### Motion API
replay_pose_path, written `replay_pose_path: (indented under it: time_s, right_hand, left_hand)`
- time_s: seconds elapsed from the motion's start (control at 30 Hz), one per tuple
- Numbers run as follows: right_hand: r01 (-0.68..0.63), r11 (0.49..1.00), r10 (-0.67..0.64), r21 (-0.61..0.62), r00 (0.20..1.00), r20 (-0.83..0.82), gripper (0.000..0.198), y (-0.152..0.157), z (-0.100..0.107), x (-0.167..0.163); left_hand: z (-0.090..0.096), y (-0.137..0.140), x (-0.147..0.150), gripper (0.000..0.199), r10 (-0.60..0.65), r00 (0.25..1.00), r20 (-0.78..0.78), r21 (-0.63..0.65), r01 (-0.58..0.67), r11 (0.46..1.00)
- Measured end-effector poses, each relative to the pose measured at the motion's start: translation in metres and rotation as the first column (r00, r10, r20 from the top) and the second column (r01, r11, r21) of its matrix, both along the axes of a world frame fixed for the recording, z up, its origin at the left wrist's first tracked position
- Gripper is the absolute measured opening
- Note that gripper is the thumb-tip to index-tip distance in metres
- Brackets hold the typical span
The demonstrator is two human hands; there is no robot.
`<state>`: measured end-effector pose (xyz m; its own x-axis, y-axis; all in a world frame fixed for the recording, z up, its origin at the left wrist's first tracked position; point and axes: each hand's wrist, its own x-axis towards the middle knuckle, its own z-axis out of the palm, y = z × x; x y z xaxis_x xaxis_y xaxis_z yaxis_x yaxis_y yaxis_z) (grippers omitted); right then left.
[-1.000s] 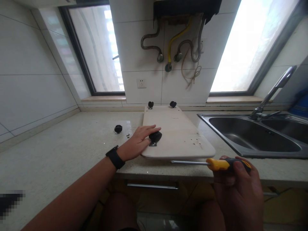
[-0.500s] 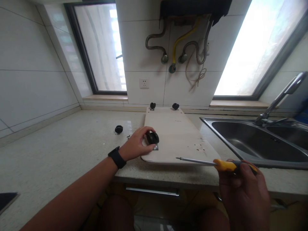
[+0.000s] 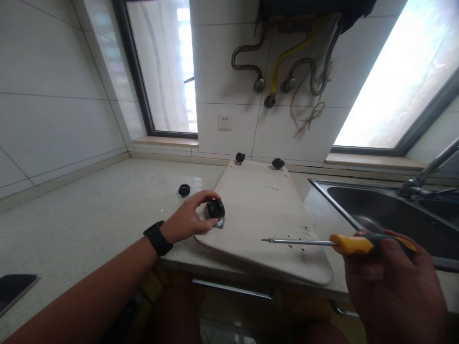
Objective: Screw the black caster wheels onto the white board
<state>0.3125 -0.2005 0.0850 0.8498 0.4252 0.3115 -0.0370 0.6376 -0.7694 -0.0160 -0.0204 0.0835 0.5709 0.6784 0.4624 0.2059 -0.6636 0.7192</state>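
My left hand [image 3: 190, 215] is wrapped round a black caster wheel [image 3: 216, 209] at the near left corner of a pale board [image 3: 251, 200]. A metal plate [image 3: 219, 223] shows under that caster. In my right hand [image 3: 394, 282] is a screwdriver [image 3: 353, 243] with a yellow and grey handle. Its shaft points left over the board's near right part, close to several small holes [image 3: 290, 246]. Two more casters, a left one [image 3: 240, 157] and a right one [image 3: 278, 163], sit at the board's far end. Another loose caster [image 3: 184, 190] rests on the countertop left of the board.
The board lies on a speckled countertop [image 3: 107, 215] and overhangs its front edge. A steel sink [image 3: 333, 205] with a tap [image 3: 412, 184] is at the right. Hoses and a yellow pipe [image 3: 276, 76] hang on the wall behind. A dark flat object [image 3: 16, 289] lies at the far left.
The board has turned, its near right corner swinging toward me over the counter edge. My left hand stays on the caster. The screwdriver remains in my right hand; the view has shifted too.
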Motion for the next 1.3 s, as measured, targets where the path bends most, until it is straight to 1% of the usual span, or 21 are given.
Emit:
replay_pose_path:
  time_s: [0.07,0.13,0.2,0.27,0.33,0.43,0.5,0.57,0.63,0.77,0.87,1.0,1.1,1.2,1.3]
  right_hand:
    - [-0.003,1.0,0.004,0.014,0.999,-0.041,0.035,0.013,0.016,-0.008]
    - [-0.037,0.999,0.037,0.029,0.999,-0.006,0.036,0.026,0.029,-0.017]
    - [-0.093,0.994,0.09,0.05,0.994,0.06,0.036,0.038,0.038,-0.024]
    - [-0.132,0.989,0.124,0.066,0.985,0.121,0.037,0.049,0.044,-0.029]
    - [-0.158,0.985,0.144,0.07,0.975,0.171,0.038,0.058,0.049,-0.033]
    - [-0.199,0.979,0.182,0.054,0.957,0.226,0.038,0.07,0.054,-0.038]
    - [-0.219,0.975,0.202,0.039,0.945,0.257,0.039,0.076,0.056,-0.042]
    - [-0.239,0.971,0.222,0.026,0.933,0.283,0.04,0.081,0.059,-0.045]
    - [-0.261,0.965,0.243,0.019,0.921,0.304,0.04,0.084,0.06,-0.047]
    - [-0.269,0.963,0.251,0.018,0.92,0.3,0.042,0.086,0.058,-0.047]
    - [-0.271,0.962,0.257,0.01,0.923,0.286,0.044,0.086,0.054,-0.045]
    - [-0.273,0.962,0.269,-0.027,0.915,0.302,0.047,0.088,0.05,-0.042]
    - [-0.281,0.959,0.275,-0.029,0.908,0.316,0.048,0.09,0.05,-0.04]
    - [-0.286,0.958,0.276,-0.023,0.899,0.341,0.047,0.091,0.051,-0.04]
    - [-0.282,0.959,0.271,-0.02,0.896,0.352,0.045,0.091,0.051,-0.041]
  left_hand:
    - [-0.002,0.002,-0.007,0.051,-0.025,0.999,0.028,-0.053,0.027,0.998]
    - [-0.005,0.004,-0.012,0.052,-0.059,0.996,0.066,-0.125,0.067,0.99]
    - [-0.008,0.006,-0.015,0.058,-0.078,0.991,0.108,-0.234,0.101,0.967]
    - [-0.012,0.007,-0.017,0.072,-0.077,0.988,0.136,-0.365,0.122,0.923]
    - [-0.014,0.006,-0.018,0.085,-0.06,0.989,0.137,-0.465,0.117,0.878]
    - [-0.015,0.002,-0.016,0.088,-0.035,0.988,0.147,-0.565,0.114,0.817]
    - [-0.013,-0.002,-0.013,0.091,-0.027,0.986,0.162,-0.639,0.126,0.759]
    - [-0.009,-0.006,-0.011,0.098,-0.022,0.987,0.159,-0.698,0.128,0.704]
    - [-0.006,-0.009,-0.009,0.104,-0.006,0.99,0.143,-0.726,0.109,0.679]
    - [-0.002,-0.013,-0.007,0.11,0.031,0.994,0.109,-0.732,0.059,0.678]
    - [0.0,-0.014,-0.005,0.111,0.052,0.993,0.107,-0.745,0.046,0.666]
    - [0.003,-0.017,-0.002,0.115,0.088,0.992,0.093,-0.761,0.014,0.649]
    - [0.004,-0.02,0.0,0.116,0.116,0.988,0.098,-0.77,0.002,0.638]
    - [0.002,-0.021,0.001,0.115,0.125,0.987,0.104,-0.768,0.0,0.64]
    - [-0.005,-0.018,0.0,0.112,0.117,0.988,0.1,-0.764,0.001,0.645]
